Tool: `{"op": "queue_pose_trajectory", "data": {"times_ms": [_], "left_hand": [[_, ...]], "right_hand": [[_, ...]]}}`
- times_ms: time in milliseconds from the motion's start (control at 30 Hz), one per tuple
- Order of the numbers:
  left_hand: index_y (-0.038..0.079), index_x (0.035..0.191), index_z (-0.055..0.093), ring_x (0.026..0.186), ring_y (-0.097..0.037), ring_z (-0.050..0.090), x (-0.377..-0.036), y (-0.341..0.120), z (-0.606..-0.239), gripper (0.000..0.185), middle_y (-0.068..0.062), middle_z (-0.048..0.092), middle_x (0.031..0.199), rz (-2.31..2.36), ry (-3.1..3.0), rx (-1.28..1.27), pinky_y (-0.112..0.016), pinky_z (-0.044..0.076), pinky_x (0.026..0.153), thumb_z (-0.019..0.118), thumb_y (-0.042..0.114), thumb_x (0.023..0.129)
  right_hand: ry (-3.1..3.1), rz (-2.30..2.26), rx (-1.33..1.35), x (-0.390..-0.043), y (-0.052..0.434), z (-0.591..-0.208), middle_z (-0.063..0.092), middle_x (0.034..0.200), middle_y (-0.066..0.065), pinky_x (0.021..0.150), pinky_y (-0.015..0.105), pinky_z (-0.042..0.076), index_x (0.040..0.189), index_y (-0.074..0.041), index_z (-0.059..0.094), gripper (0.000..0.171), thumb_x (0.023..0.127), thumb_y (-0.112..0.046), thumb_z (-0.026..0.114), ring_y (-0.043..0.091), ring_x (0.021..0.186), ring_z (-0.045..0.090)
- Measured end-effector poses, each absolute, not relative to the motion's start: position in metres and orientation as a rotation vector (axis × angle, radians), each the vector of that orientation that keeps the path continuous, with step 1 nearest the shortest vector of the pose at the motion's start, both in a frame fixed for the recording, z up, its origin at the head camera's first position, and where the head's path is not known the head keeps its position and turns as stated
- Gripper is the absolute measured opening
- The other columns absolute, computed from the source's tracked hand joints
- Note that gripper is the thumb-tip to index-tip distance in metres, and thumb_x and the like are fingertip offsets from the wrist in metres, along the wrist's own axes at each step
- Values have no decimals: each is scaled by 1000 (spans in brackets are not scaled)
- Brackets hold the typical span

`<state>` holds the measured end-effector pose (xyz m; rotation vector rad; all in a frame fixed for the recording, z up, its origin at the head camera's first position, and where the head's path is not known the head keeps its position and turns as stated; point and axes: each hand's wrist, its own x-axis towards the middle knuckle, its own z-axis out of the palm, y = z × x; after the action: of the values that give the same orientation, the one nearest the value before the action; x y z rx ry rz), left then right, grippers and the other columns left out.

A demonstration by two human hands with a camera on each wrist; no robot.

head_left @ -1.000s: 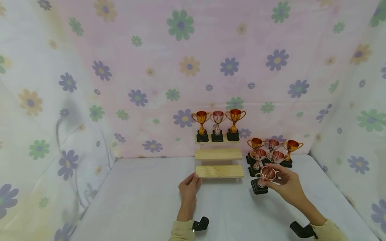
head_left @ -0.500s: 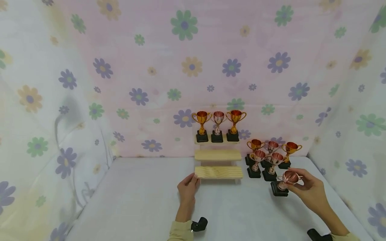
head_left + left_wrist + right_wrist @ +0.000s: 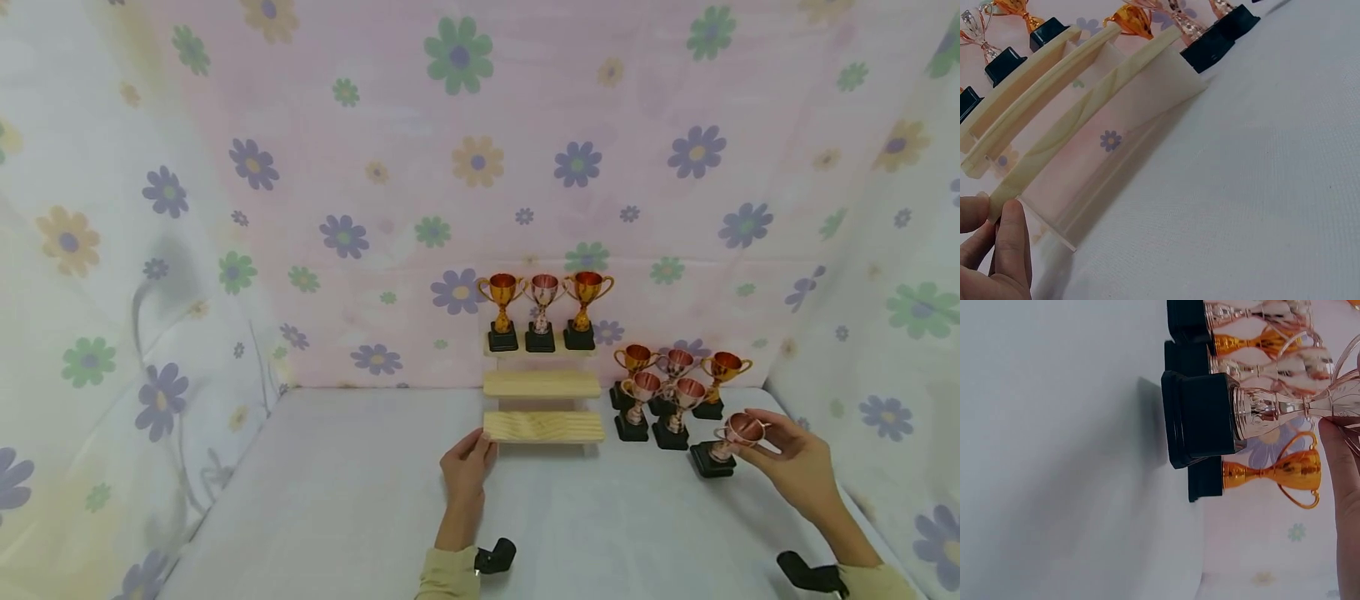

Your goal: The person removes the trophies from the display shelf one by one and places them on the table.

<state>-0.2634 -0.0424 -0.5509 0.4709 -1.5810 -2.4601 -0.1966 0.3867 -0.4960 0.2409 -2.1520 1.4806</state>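
Observation:
My right hand (image 3: 756,439) grips the bowl of a rose-coloured trophy (image 3: 738,431) on a black base (image 3: 711,460), low over the white tabletop, right of the other trophies. In the right wrist view a finger (image 3: 1344,506) lies along that trophy (image 3: 1266,412), whose base (image 3: 1200,419) is at the cloth; contact is unclear. My left hand (image 3: 472,454) touches the left end of the lowest step of a wooden three-step stand (image 3: 543,427) with straight fingers (image 3: 1013,244). Three trophies (image 3: 542,312) stand on the top step.
Several gold and rose trophies (image 3: 667,387) cluster on the table right of the stand, just left of the held one. Flowered cloth walls (image 3: 375,208) close in the back and both sides. The white tabletop (image 3: 337,500) stretches left of the stand.
My right hand has carried the rose trophy to the right and slightly back, from in front of the cluster to its right side. The left hand has stayed at the stand.

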Motion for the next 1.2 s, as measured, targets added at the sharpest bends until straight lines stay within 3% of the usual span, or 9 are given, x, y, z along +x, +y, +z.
{"op": "queue_pose_trajectory", "data": {"times_ms": [433,767,1200], "left_hand": [[-22,121,61,86,-14,70,-262,-43,-553,29,-29,66,111,-2468,-1554,480,-22,62,78,64,-8,95],[-21,120,61,86,-14,70,-263,-42,-552,28,-28,66,111,-2485,-1554,470,-21,62,78,64,-8,95],[-21,122,60,88,-15,69,-265,-43,-551,30,-30,65,115,-2494,-1548,475,-25,63,81,64,-8,95]], "right_hand": [[-2282,1342,154,-218,406,-493,61,116,-28,79,4,53,130,4,62,51,82,9,79,-16,102,60],[-2419,1219,93,-231,412,-489,56,108,-29,82,-4,41,129,8,57,52,86,-9,82,-19,102,49],[-2498,1177,-29,-244,420,-494,53,103,-29,72,0,43,133,8,57,60,89,-25,81,-19,94,49]]}}
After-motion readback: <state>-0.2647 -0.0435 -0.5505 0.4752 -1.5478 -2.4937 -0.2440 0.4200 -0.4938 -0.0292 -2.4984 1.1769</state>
